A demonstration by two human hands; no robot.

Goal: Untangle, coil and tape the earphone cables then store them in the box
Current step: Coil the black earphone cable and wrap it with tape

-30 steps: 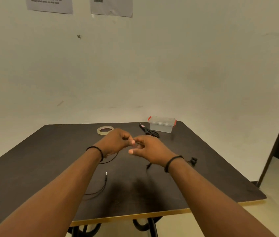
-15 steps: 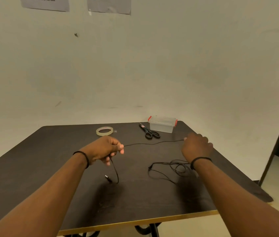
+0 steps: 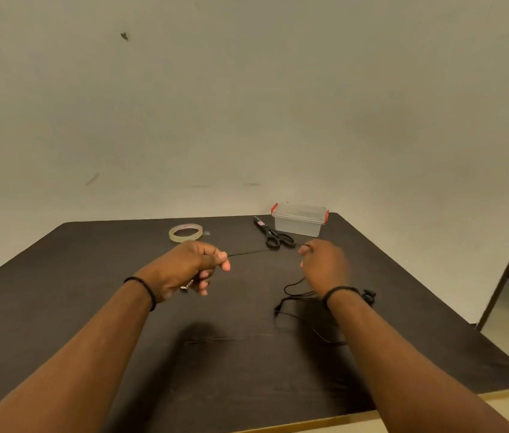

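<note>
Left hand fingers pinching earphone cable, right hand blurred, grip unclear

- Black cable, thin and plain, pinched in the left hand.
- Dark brown table with a pale yellow edge.
- Clear box with red clips, beyond the right hand.
- Black scissors.
- Clear yellowish tape roll.
- Black bead bracelets on both wrists.
- Off-white wall.
</note>
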